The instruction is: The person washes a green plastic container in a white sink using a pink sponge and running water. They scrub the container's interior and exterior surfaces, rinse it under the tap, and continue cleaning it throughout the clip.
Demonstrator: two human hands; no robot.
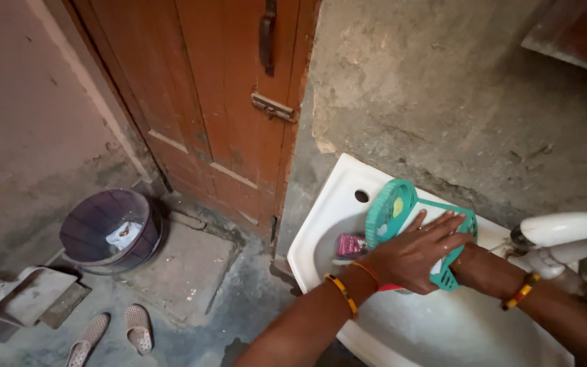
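A teal plastic soap holder [391,212] with slotted sides and an upright lid lies over the white wash basin [327,224]. My left hand [416,253] presses flat on the holder's top, fingers spread toward the wall. My right hand [473,261] reaches in from the right and is mostly hidden behind the left hand and the holder; its grip cannot be seen. Both wrists wear orange and yellow bangles. A pink packet [351,245] sits in the basin just left of the holder.
A white tap [565,234] juts in at the right above the basin. A brown wooden door [225,95] with a latch stands behind. On the floor are a dark purple bucket [110,231], a grey dustpan [32,295] and a pair of slippers [113,333].
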